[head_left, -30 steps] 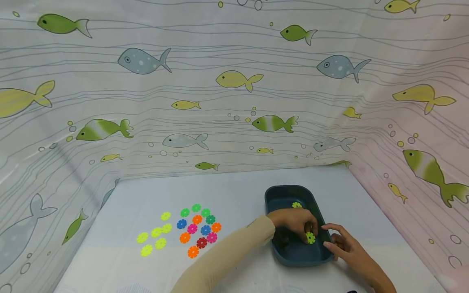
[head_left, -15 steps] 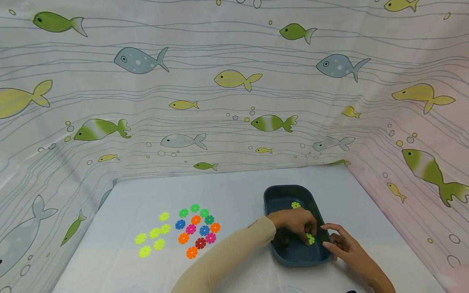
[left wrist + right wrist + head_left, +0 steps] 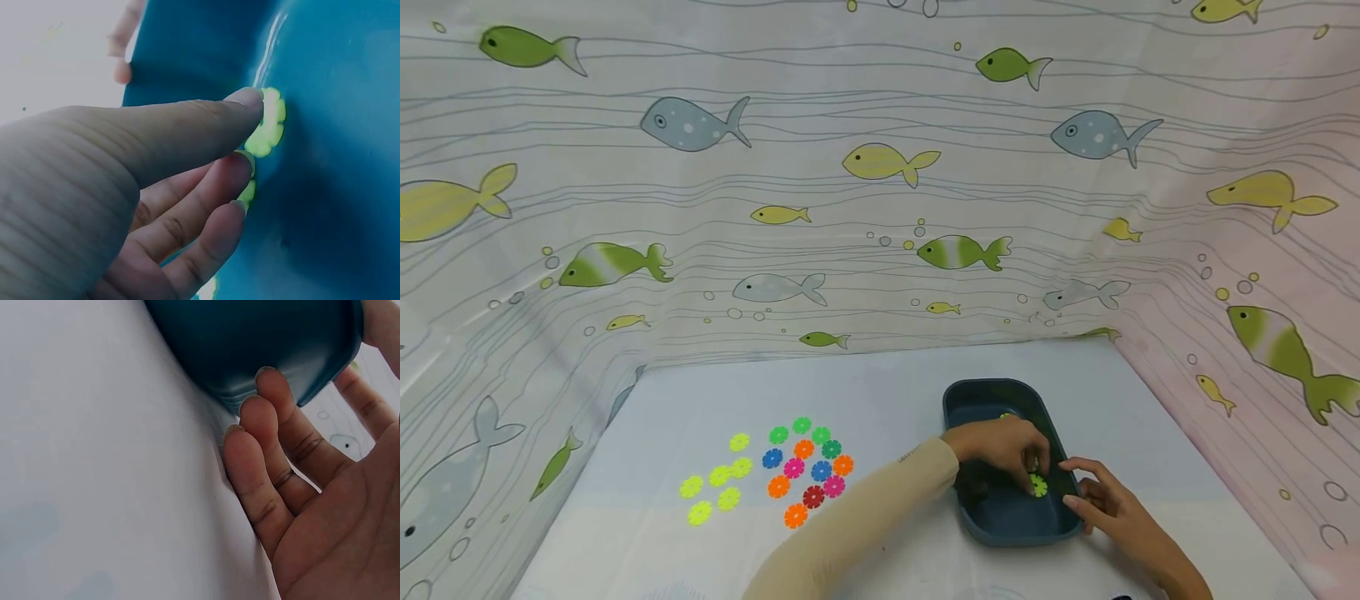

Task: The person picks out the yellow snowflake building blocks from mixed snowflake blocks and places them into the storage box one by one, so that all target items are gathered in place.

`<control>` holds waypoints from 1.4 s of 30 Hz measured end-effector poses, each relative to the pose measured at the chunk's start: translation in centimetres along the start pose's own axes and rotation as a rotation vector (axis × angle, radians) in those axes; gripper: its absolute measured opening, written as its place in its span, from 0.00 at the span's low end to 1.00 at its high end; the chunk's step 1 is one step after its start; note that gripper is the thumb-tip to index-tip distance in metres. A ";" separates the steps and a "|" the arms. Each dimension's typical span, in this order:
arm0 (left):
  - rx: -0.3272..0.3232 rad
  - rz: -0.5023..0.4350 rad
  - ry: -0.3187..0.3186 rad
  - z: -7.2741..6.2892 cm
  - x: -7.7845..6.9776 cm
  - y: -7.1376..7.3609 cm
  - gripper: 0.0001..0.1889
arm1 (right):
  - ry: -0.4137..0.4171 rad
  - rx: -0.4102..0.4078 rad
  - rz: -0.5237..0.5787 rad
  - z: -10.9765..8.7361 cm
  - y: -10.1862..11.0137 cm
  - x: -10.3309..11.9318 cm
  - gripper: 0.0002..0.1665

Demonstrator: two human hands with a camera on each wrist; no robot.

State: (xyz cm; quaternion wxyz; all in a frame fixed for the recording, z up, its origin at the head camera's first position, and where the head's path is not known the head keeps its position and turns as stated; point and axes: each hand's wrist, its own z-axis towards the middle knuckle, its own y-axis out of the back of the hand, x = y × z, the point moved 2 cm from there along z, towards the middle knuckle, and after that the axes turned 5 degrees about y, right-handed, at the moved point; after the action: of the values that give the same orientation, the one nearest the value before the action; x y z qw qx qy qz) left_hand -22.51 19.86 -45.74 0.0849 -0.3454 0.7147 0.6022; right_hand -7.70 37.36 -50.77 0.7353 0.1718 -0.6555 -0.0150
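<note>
Inside a dark teal rectangular tub (image 3: 1011, 527), my left hand (image 3: 997, 443) pinches a notched yellow-green plastic disc (image 3: 1039, 486). In the left wrist view the thumb lies against this flower-edged disc (image 3: 270, 128), and a second yellow-green disc (image 3: 247, 195) shows at the fingertips below it. Another yellow-green disc, mostly behind the left hand, peeks out farther back in the tub. At the tub's right side my right hand (image 3: 1108, 508) grips the wall, thumb and forefinger at the rim. The right wrist view has the other fingers (image 3: 247, 456) curled by the outer wall.
Several loose yellow-green discs (image 3: 720, 476) lie on the white table (image 3: 880, 392) at the left. Beside them is a group of orange (image 3: 795, 516), pink, blue, green and dark red discs. A fish-patterned curtain (image 3: 880, 250) surrounds the table's back and sides.
My left hand has shifted slightly within the tub, covering more of the far disc and showing more of the near one. The right hand and the tub stay put.
</note>
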 end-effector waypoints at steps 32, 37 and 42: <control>-0.280 -0.347 -0.057 -11.5 6.3 2.8 0.07 | -0.002 -0.027 -0.059 -0.2 -0.4 0.3 0.29; -0.285 -0.377 -0.028 -13.3 7.6 2.8 0.08 | 0.025 -0.025 -0.058 -0.2 -0.5 0.3 0.29; -0.306 -0.398 0.027 -15.2 9.2 2.7 0.09 | 0.019 -0.027 -0.064 -0.1 -0.5 0.4 0.29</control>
State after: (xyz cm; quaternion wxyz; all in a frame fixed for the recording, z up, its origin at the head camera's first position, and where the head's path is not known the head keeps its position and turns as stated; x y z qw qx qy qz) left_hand -26.51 2.43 -44.55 0.1392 -0.4963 0.5341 0.6702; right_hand -7.41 36.84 -50.56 0.7429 0.1829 -0.6423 -0.0455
